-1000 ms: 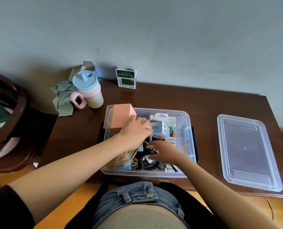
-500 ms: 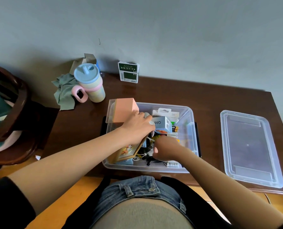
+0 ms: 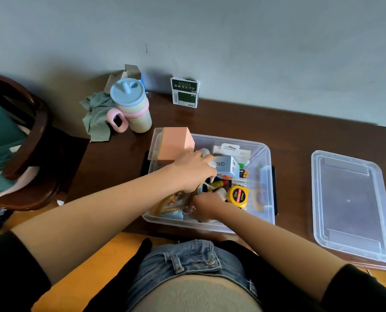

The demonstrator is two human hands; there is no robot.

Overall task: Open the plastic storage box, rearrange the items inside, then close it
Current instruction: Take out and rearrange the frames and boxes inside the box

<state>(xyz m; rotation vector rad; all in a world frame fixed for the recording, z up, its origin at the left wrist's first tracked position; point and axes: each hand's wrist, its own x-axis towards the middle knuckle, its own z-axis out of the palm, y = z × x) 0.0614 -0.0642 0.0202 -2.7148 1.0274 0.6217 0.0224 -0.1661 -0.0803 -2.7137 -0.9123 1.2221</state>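
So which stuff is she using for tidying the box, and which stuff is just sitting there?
Part of the job:
- clear storage box
- its lid, off to the side
- things inside: pink box, yellow tape measure, white carton
- left hand and right hand, both in the box

Just lying about:
- lidded cup
- green cloth
- green card pack

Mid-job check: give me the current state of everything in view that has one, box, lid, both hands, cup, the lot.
Box: open, full of items.
Lid: off, flat on the table right of the box.
Left hand: inside the box, fingers curled over items; grip unclear.
Right hand: low in the box, fingers hidden.
Tape measure: in the box, label up.
Cup: upright, lidded.
Cloth: crumpled.
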